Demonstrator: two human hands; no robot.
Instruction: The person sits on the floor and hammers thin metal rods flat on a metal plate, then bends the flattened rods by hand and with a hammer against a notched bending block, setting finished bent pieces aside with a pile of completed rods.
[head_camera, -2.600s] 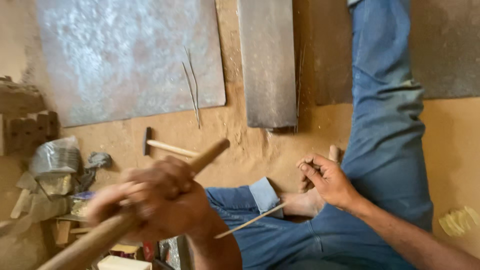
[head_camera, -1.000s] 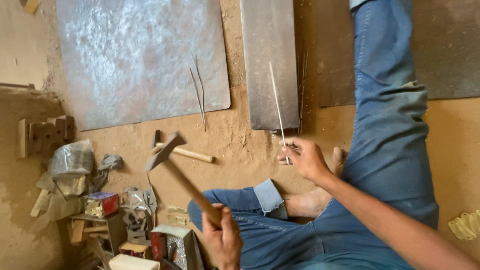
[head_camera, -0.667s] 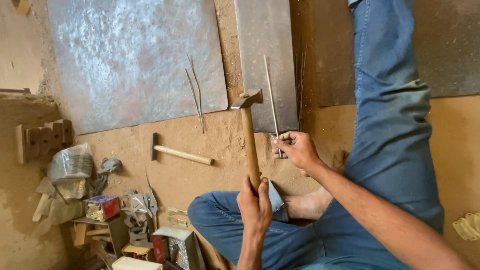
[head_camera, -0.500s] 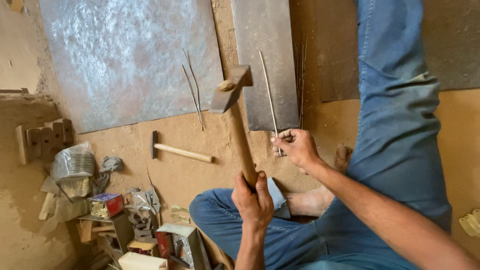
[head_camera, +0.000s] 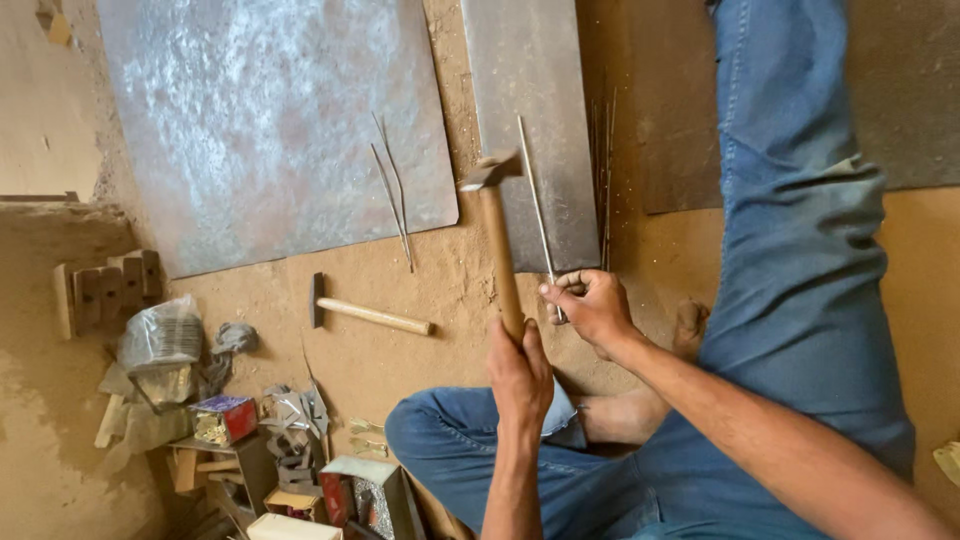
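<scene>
While both hands are engaged, read these entries left to right.
Spare tool: small wooden-handled hammer (head_camera: 368, 314) lies on the sandy floor, well left of the fingers.
Left hand (head_camera: 519, 372): fingers clenched on the long wooden-handled hammer (head_camera: 496, 240), head raised above them.
Right hand (head_camera: 593, 303): fingertips pinch the thin straight metal rod (head_camera: 536, 205), which lies ahead on the narrow grey steel plate (head_camera: 525, 90).
Technique: probably strike squarely and keep the pinching fingertips away from the impact point.
Surface: sandy dirt floor (head_camera: 450, 290), large grey metal sheet (head_camera: 260, 120), loose wires (head_camera: 392, 200).
</scene>
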